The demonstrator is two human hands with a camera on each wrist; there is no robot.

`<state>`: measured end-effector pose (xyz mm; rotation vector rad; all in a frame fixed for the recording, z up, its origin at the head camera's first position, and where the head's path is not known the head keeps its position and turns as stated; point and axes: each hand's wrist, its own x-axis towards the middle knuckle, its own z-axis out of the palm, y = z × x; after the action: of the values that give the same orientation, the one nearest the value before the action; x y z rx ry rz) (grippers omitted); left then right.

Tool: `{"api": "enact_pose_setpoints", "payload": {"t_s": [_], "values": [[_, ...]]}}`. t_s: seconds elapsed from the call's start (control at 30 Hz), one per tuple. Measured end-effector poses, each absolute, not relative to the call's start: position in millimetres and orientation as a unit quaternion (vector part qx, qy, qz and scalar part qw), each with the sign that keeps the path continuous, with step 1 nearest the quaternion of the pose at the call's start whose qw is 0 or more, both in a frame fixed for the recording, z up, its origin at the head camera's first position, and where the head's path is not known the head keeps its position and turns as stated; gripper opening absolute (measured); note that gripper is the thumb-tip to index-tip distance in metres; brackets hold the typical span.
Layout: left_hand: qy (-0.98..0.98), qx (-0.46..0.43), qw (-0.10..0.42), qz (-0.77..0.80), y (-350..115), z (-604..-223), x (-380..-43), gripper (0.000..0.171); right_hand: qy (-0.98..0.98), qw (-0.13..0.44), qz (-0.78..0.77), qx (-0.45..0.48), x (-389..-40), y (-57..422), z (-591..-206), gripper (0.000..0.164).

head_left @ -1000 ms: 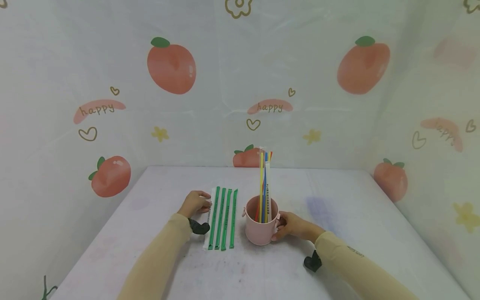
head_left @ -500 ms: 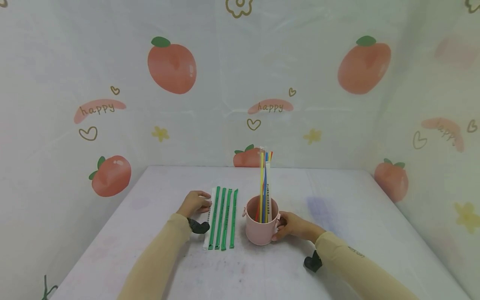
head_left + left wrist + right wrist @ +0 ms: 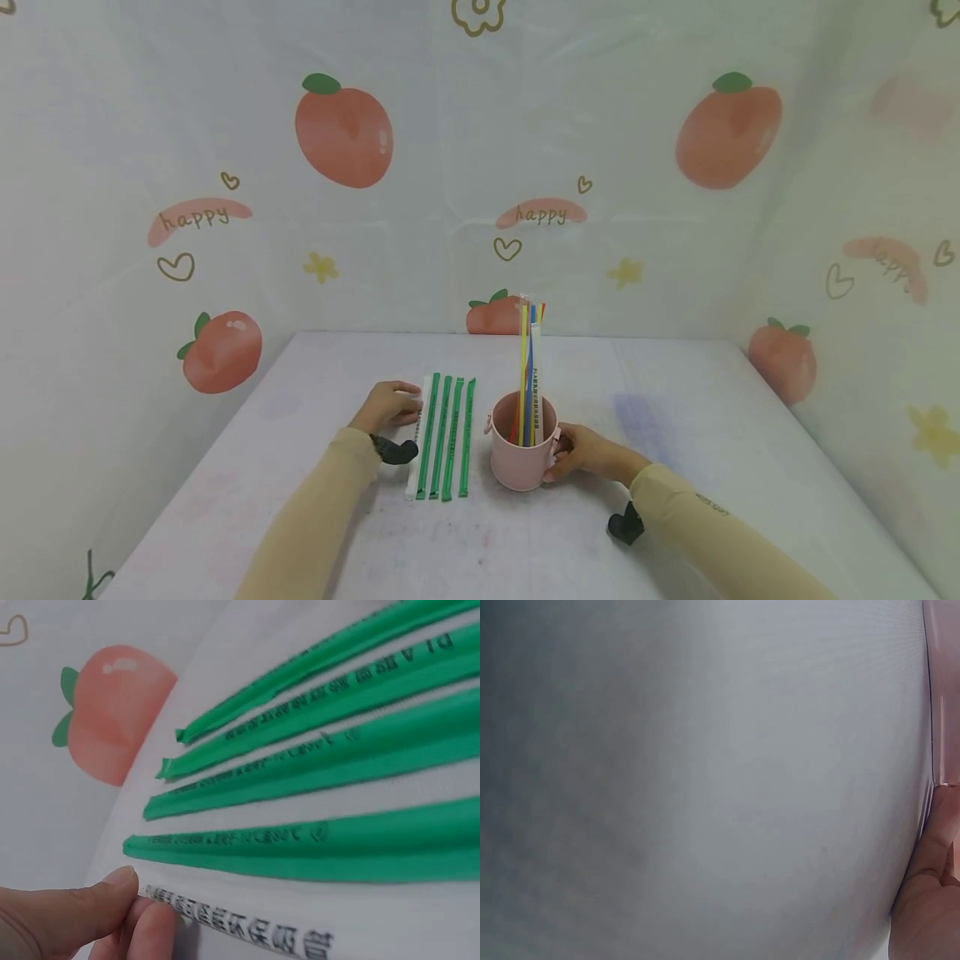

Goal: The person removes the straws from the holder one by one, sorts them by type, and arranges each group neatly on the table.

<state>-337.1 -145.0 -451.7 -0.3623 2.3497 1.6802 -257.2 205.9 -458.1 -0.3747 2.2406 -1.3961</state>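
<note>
My left hand [image 3: 388,406] pinches a white paper-wrapped straw [image 3: 247,924] near its far end, thumb on one side and curled fingers on the other, as the left wrist view shows. Alongside lie several green-wrapped straws [image 3: 451,442], spread roughly parallel on the table. A small pink bucket [image 3: 521,467] stands upright to their right. Yellow, blue and red straws [image 3: 524,367] and a white-wrapped one [image 3: 537,383] rise out of it. On the bucket's right side, my right hand [image 3: 592,454] grips it by the handle area; its thumb [image 3: 934,851] lies against the wall. Some fingers are hidden.
The white table [image 3: 525,550] meets a fruit-patterned curtain [image 3: 420,275] at the back and sides. Black wrist devices [image 3: 625,525] hang near both wrists. Most of the right wrist view is a blurred pale surface.
My left wrist has shifted very slightly to the left, its fingers still at the white straw. The right hand, bucket and green straws stay put.
</note>
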Motion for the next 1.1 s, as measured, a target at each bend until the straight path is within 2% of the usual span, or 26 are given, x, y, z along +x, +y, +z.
{"api": "enact_pose_setpoints", "payload": {"t_s": [0.13,0.47,0.87,1.1], "values": [[0.783,-0.118,0.122,0.598,-145.9,-445.3,-336.1,0.034,0.817,0.232,-0.508,-0.144,-256.9,206.0,-457.7,0.050],[0.758,-0.016,0.106,0.643,-133.2,-407.4,-326.5,0.037,0.820,0.231,-0.506,-0.135,-256.7,205.8,-456.4,0.052],[0.741,0.088,0.085,0.661,-82.2,-357.5,-295.4,0.033,0.808,0.233,-0.521,-0.146,-257.6,207.5,-460.1,0.051],[0.712,0.123,0.074,0.687,-51.6,-351.4,-282.0,0.028,0.810,0.234,-0.518,-0.142,-257.3,206.9,-458.3,0.051]]}}
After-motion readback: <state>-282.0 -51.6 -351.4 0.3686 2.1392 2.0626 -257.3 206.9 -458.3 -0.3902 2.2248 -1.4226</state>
